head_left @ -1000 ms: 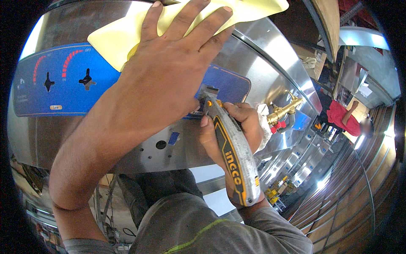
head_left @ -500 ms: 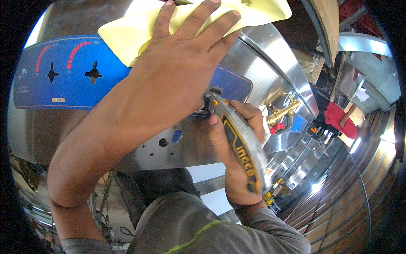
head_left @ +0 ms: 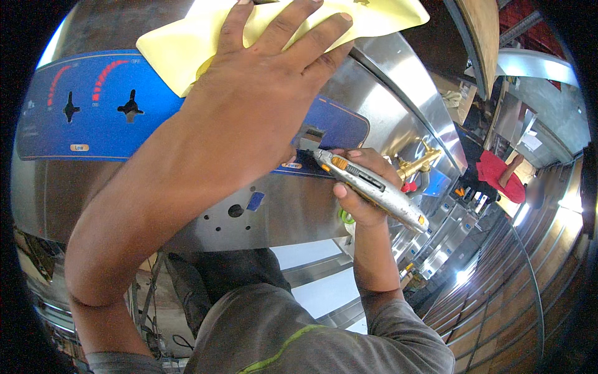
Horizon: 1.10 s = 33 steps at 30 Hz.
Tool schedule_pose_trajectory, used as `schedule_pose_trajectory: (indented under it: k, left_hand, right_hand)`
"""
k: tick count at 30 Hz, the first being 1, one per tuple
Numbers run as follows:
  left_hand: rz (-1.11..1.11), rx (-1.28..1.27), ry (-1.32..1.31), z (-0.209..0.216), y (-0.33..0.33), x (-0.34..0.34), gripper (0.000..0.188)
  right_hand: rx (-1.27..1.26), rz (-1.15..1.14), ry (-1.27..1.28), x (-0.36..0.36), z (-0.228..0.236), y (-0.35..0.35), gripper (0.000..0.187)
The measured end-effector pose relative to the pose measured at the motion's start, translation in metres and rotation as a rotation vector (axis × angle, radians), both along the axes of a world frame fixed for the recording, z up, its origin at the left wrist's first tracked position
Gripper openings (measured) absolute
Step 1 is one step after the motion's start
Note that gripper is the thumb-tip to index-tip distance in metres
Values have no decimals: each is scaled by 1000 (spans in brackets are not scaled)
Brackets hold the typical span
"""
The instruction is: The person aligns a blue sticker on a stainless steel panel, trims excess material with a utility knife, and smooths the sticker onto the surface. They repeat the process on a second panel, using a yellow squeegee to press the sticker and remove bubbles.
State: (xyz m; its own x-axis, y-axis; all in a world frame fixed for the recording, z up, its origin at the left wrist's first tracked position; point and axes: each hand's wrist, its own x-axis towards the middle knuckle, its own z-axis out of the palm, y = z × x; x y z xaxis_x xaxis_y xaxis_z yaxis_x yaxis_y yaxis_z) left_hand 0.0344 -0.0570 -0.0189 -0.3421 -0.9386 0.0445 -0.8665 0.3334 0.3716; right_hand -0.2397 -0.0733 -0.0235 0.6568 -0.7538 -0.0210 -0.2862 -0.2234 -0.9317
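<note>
The utility knife (head_left: 377, 187) has swung round in my right hand (head_left: 369, 210): half a second ago its handle slanted down below the blue panel (head_left: 106, 134), and now it lies flatter, slider edge upward, its butt reaching out past the panel's right end. Its nose has left the rectangular hole (head_left: 313, 134) and sits by the panel's lower edge, just below that hole. I read this as a change of cutting angle or a short pause, with the hole easier to inspect. My right fingers and thumb are curled firmly around the knife. My left hand (head_left: 261, 103) is spread flat, palm across the panel's middle, fingertips on the yellow sheet (head_left: 180, 53) above it; how hard it presses, I cannot tell.

Counting around the panel: one knife, one yellow sheet, two cross-shaped holes (head_left: 131, 107) at its left, two red arcs (head_left: 111, 80) above those, one rectangular hole right of my hand. Below it are one blue patch (head_left: 255, 201) and one large round hole (head_left: 235, 210). Beyond its right end, one brass valve (head_left: 418, 164) and one person in red (head_left: 498, 176).
</note>
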Motion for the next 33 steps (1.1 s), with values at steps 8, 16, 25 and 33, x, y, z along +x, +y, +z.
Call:
schedule_pose_trajectory:
  k: [8, 16, 25, 33]
  left_hand:
    - [67, -95, 9, -2, 1, -5, 59]
    - [78, 19, 14, 0, 2, -6, 60]
    - [111, 50, 59, -2, 1, -13, 68]
    - [112, 70, 15, 0, 4, -14, 76]
  right_hand:
    - [-49, 236, -201, -2, -13, -17, 43]
    - [-17, 305, -172, -3, -13, -23, 41]
    - [65, 178, -165, 5, -6, -15, 24]
    - [68, 154, -75, 10, 1, -14, 16]
